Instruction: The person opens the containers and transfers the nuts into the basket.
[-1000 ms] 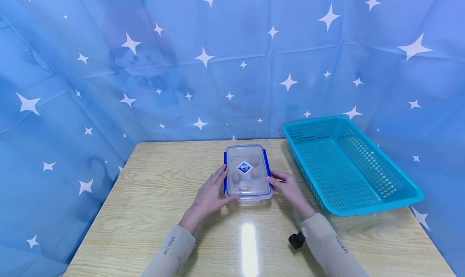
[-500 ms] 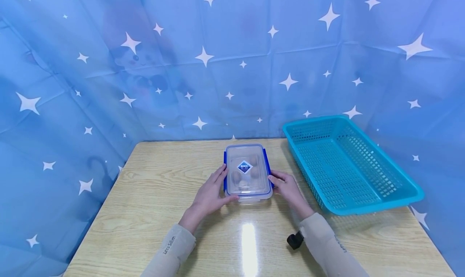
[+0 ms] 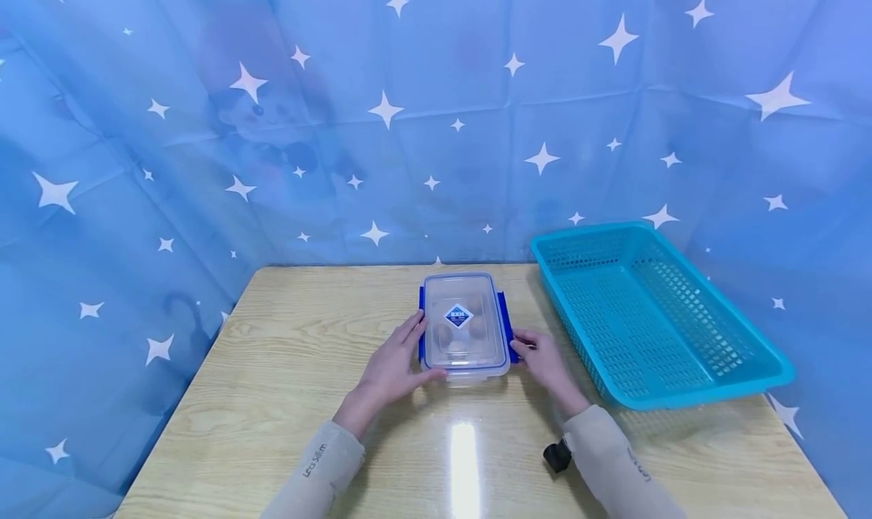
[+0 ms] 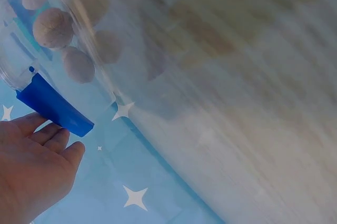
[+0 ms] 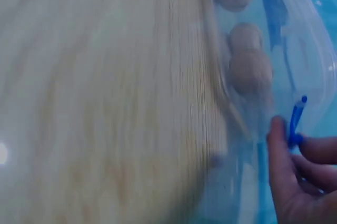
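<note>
A clear lidded food container (image 3: 477,356) with blue side latches and a blue diamond label lies at mid-table. Round brown, walnut-like things (image 4: 53,27) show through its wall. My left hand (image 3: 393,362) rests against its left side, fingertips at the left latch (image 4: 55,105) and thumb at the near front corner. On the opposite side my right hand (image 3: 545,358) pinches the right latch (image 5: 296,121) between thumb and fingers. That latch (image 3: 506,324) stands swung outward from the lid's edge.
A turquoise perforated basket (image 3: 568,330) stands at the right of the wooden table (image 3: 306,315), near my right forearm. A blue curtain (image 3: 463,65) with white stars hangs behind and beside the table. A dark wrist camera (image 3: 557,456) sits at my right sleeve.
The right latch has swung outward, away from the lid, and my right fingers have shifted slightly outward with it. My left hand and the container have stayed in place.
</note>
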